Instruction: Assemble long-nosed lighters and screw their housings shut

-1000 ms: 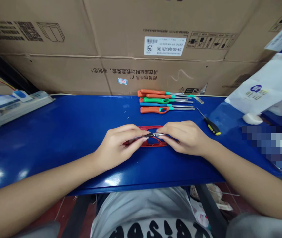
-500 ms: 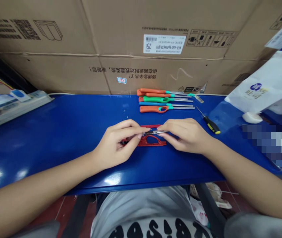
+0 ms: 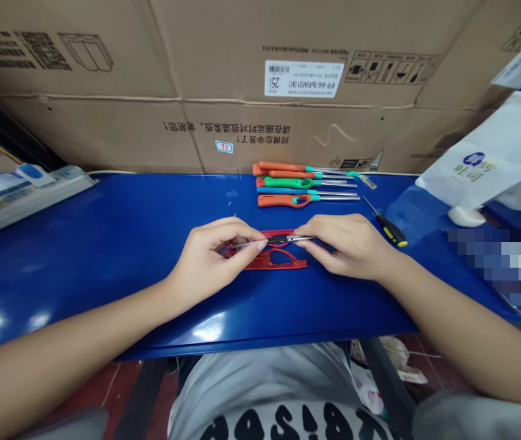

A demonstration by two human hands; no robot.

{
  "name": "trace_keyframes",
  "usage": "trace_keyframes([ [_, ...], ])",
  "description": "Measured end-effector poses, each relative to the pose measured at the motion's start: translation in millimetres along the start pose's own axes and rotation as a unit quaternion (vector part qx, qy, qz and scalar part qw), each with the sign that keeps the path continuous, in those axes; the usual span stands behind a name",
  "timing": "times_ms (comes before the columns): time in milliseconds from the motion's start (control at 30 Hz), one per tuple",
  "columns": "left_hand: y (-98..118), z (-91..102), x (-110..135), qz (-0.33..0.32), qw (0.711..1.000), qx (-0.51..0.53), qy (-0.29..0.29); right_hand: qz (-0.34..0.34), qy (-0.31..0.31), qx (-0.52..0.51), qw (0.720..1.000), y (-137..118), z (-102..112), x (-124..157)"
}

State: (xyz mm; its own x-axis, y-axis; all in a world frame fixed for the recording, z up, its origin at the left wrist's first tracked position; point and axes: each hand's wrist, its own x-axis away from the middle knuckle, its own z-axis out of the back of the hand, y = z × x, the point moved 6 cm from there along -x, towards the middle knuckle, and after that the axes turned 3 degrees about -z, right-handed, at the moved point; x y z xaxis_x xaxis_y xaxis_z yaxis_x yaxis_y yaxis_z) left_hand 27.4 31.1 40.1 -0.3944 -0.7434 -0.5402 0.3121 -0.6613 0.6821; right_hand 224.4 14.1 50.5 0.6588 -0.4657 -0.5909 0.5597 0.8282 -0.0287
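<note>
My left hand [image 3: 223,250] is closed in a pinch on the left end of a thin silvery rod-like piece with a black middle [image 3: 280,239]. The fingertips of my right hand [image 3: 340,244] are closed on its silvery right end. The piece lies level between both hands, just over the red plastic lighter casing halves [image 3: 293,264]. One half, with an oval trigger opening, shows below the piece; the other shows partly behind it. My left fingers cover the left ends of the casings.
Several lighters in orange, green and blue [image 3: 283,200] lie in a stack beyond my hands. To the right are a black-and-yellow screwdriver [image 3: 392,231] and a white paper bag [image 3: 489,153]. A power strip [image 3: 31,195] sits at the left, and a cardboard box [image 3: 223,73] stands behind.
Both hands have risen slightly, and my left hand has shifted a little left. More of the piece's black middle now shows between the fingertips.
</note>
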Motion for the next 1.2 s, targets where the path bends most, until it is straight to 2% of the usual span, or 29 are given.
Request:
trace_keyframes([
  [233, -1, 0.0, 0, 0.02, 0.999, 0.026, 0.002, -0.003, -0.009, -0.01, 1.0, 0, -1, -1],
  [533, 1, 1.9, 3, 0.002, 0.999, 0.027, 0.019, -0.021, -0.03, -0.027, 0.999, 0, -1, -1],
  [733, 1, -4.9, 3, 0.016, 1.0, 0.012, -0.01, -0.024, -0.086, -0.004, 0.996, -5, -9, -3],
  [1033, -3, -13.1, 5, 0.064, 0.995, 0.062, -0.04, -0.019, -0.104, -0.036, 0.994, -7, -17, -2],
  [1200, -3, -13.9, 4, 0.057, 0.995, 0.051, -0.057, -0.013, -0.104, -0.042, 0.994, -6, -15, -2],
])
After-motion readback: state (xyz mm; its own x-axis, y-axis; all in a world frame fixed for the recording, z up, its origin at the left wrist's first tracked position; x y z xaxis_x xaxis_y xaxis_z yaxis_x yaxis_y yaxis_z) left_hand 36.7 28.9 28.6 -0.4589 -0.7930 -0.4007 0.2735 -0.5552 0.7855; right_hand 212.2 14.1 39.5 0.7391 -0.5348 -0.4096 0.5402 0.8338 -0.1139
